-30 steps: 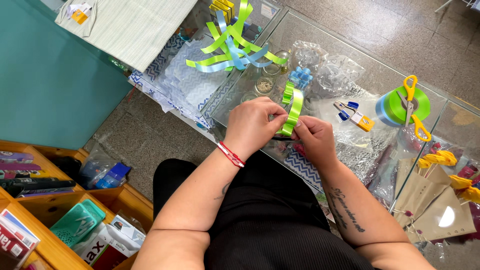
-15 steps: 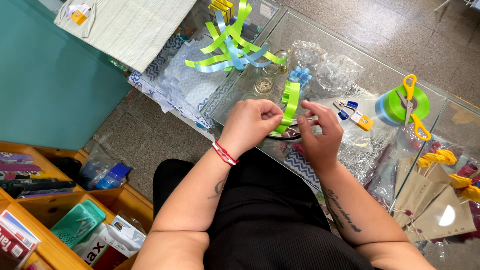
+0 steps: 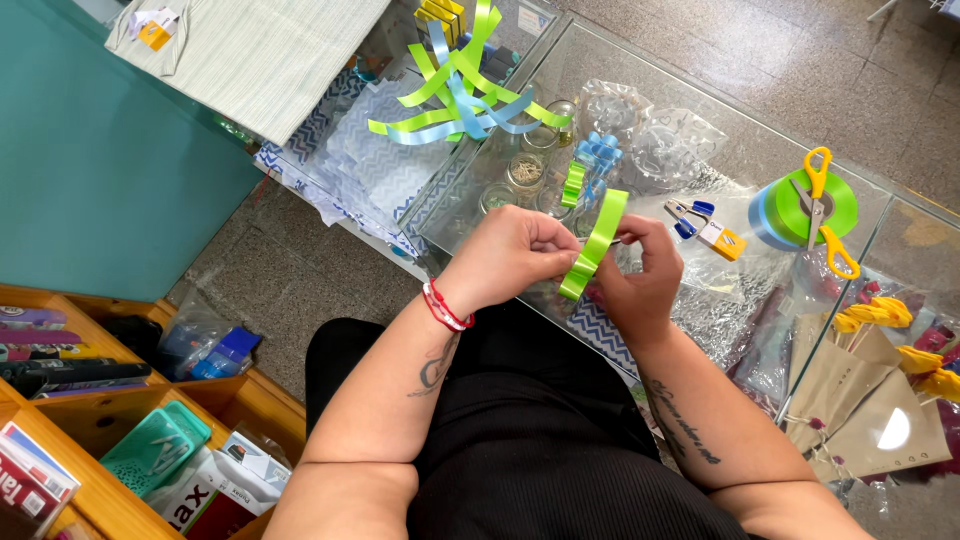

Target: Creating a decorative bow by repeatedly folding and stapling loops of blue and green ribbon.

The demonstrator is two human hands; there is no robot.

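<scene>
left hand (image 3: pixel 510 255): pinches green ribbon (image 3: pixel 593 245) | right hand (image 3: pixel 640 270): pinches same ribbon | place: near edge of glass table (image 3: pixel 700 120) | right: yellow scissors (image 3: pixel 825 205) on ribbon roll (image 3: pixel 790 212)

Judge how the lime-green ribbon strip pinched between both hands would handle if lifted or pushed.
The green ribbon strip is thin and flat, so probably very light. It stands up between the left hand and right hand with only a fold, suggesting springy, not limp. Its glossy face may be slippery.
</scene>
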